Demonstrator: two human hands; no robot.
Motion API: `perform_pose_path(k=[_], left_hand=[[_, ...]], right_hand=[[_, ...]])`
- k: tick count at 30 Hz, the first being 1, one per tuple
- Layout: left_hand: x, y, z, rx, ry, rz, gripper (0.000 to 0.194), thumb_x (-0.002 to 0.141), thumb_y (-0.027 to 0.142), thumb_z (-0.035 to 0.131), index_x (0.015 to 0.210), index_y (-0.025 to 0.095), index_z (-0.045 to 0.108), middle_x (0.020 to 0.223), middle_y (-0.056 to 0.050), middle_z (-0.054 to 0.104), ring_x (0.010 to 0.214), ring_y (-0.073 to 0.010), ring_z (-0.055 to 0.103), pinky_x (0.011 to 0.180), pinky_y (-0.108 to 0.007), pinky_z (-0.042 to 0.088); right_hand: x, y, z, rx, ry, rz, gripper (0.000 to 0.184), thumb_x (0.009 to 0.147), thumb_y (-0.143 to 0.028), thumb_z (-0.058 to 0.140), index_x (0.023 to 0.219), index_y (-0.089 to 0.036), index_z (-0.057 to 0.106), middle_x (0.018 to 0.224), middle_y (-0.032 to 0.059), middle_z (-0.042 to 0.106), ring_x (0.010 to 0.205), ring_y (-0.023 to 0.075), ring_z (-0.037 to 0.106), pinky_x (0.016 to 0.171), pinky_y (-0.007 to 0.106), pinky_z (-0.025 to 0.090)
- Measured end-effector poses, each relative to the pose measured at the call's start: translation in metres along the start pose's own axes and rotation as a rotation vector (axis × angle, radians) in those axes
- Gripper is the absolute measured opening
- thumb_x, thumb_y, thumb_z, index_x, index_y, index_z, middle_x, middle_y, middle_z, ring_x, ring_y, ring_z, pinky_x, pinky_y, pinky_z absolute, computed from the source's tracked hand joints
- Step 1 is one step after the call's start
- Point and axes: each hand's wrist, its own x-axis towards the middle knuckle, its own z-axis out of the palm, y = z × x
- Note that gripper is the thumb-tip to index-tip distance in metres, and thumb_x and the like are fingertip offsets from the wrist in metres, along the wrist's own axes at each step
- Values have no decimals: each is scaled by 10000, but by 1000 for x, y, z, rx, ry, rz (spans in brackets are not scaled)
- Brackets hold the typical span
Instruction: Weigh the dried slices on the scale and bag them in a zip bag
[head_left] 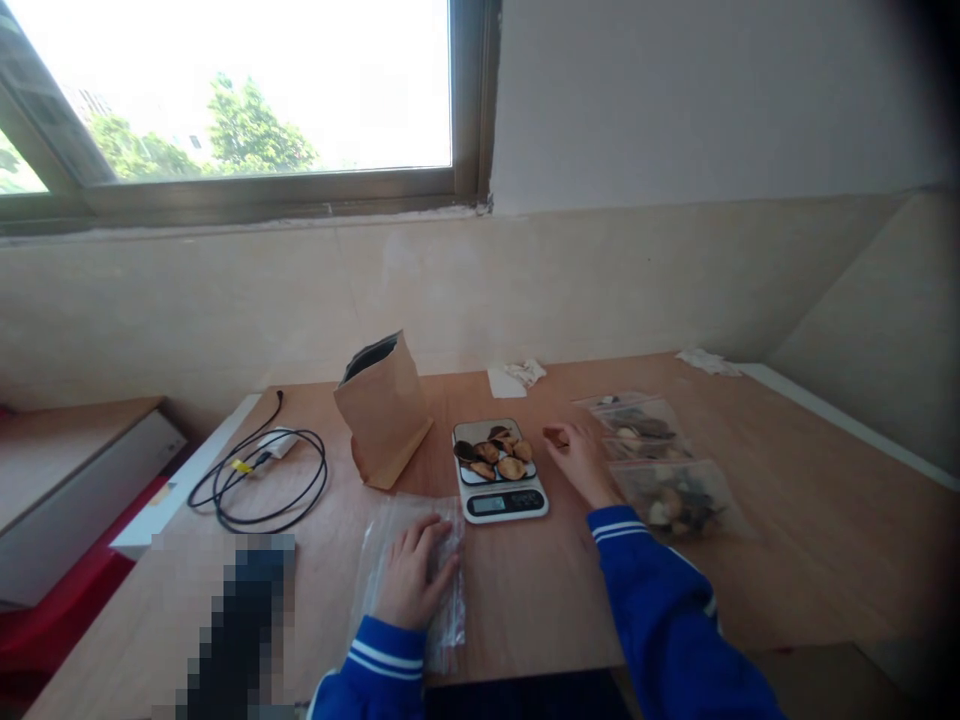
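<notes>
My left hand lies flat, fingers stretched, on an empty clear plastic bag near the table's front edge. My right hand is just right of a small white kitchen scale and pinches a small brown piece between its fingertips. Several brown and dark pieces lie on the scale's platform. An open brown paper bag stands upright left of the scale. Both arms wear blue sleeves with white stripes.
Filled clear bags lie right of my right hand. A coiled black cable lies at the left, and crumpled white paper at the back of the wooden table. A window is above the wall.
</notes>
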Motion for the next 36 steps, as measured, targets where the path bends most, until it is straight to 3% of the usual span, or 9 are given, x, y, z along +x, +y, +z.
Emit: perform_pose_path(k=[6,24,36], left_hand=[[0,1,0,6,-15,3,353,835,373,518,1160,247,575,1207,-75,577,1072,-248,553,889,-450,460],[1,3,-1,6,3,-10,325,841,366,513,1133,249,597,1187,-72,594,1081,-237,557,913,-447,455],[1,2,-2,-65,109,-9,259,865,323,462,1037,206,616,1038,-77,657,983,-215,609,873,-400,492]], right_hand=[[-26,24,3,-15,-41,15,274,877,-375,442,941,-191,634,912,88,656,862,235,561,816,394,399],[-28,25,1,23,-74,13,256,879,-350,445,956,-198,636,952,86,651,905,244,549,837,408,406],[-29,21,1,85,-36,44,260,852,-374,476,953,-185,622,932,94,657,900,245,553,832,411,435]])
